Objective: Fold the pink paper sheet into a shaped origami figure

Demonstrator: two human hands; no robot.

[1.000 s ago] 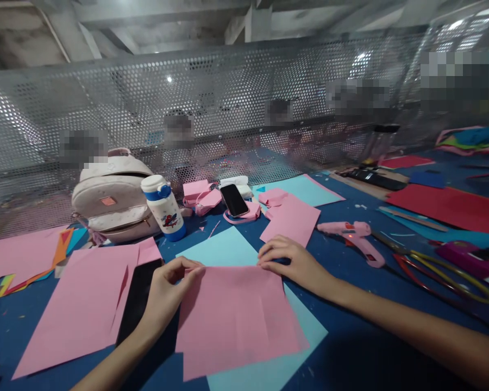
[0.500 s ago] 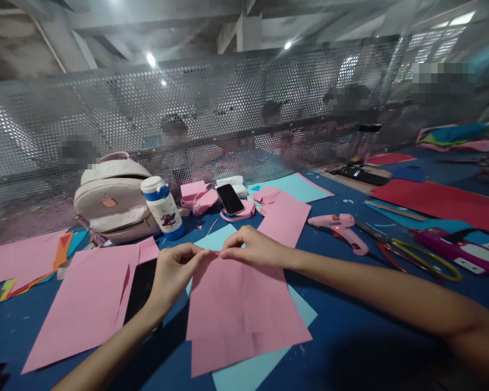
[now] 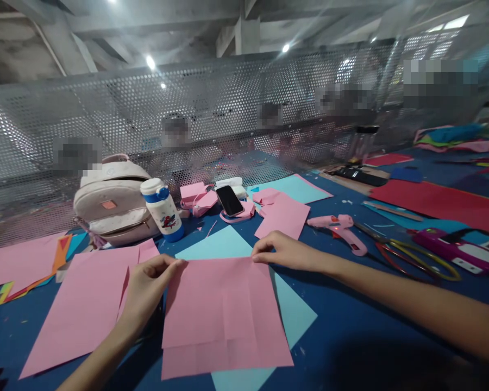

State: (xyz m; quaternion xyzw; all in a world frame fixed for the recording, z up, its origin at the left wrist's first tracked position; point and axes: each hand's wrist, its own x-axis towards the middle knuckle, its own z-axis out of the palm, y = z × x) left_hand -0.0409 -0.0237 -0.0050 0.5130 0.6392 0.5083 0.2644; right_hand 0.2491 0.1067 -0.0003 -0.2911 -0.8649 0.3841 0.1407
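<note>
A creased, folded sheet of pink paper (image 3: 224, 309) is held up by its two far corners over a light blue sheet (image 3: 295, 312) on the table. My left hand (image 3: 146, 279) pinches its far left corner between thumb and fingers. At the far right corner, my right hand (image 3: 277, 250) grips the edge the same way. The pink sheet's lower flap overlaps along a fold near me. Left of it lies a larger pink sheet (image 3: 75, 304), partly behind my left wrist. Another pink piece (image 3: 287, 217) rests just beyond my right hand.
A pink glue gun (image 3: 340, 231), scissors (image 3: 424, 260) and a purple case (image 3: 458, 247) lie to the right. Beyond the paper stand a white-and-blue bottle (image 3: 163, 209), a backpack (image 3: 112, 201) and a phone (image 3: 229, 200). A perforated metal screen (image 3: 228, 125) runs along the back.
My hands have moved apart along the far edge, left hand leftward and right hand rightward. The pink sheet has shifted left and now hangs flatter, its top edge stretched straight.
</note>
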